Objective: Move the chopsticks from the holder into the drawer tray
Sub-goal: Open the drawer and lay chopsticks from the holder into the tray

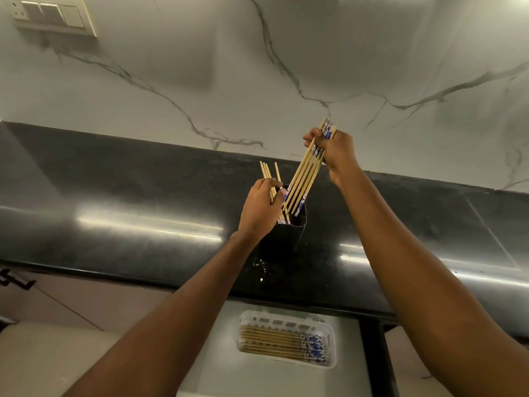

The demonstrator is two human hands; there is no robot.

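1. Nearest, below the two forearms, an open white drawer (226, 345) holds a white slotted drawer tray (286, 314). The tray sits lower than both hands, between them and well apart from either.
2. The tray chopsticks (274, 340) lie flat and side by side in the tray. Their blue-and-white patterned ends point toward the right hand's side.
3. Beyond the drawer, the glossy black counter (143, 196) runs across beneath both hands.
4. The black holder (286, 239) stands upright on the counter, directly under the left hand. That wrist crosses in front of it and hides part of its left side.
5. The left hand (259, 209) has its fingers curled round a few chopsticks (267, 171). Their plain wooden ends stick up above the knuckles, and their lower lengths run down into the holder.
6. The right hand (333, 151) is higher and farther off, up and to the right of the left hand. It grips a slanted bundle (303, 179) of chopsticks near the patterned top ends. The bundle angles down and leftward, and its tips reach the holder's mouth just beside the left hand's fingers. I cannot tell whether those tips are inside the holder.
7. Farthest, a grey-veined marble wall (286, 53) rises behind both hands. A switch plate (53, 14) sits far up and to the left of the left hand.
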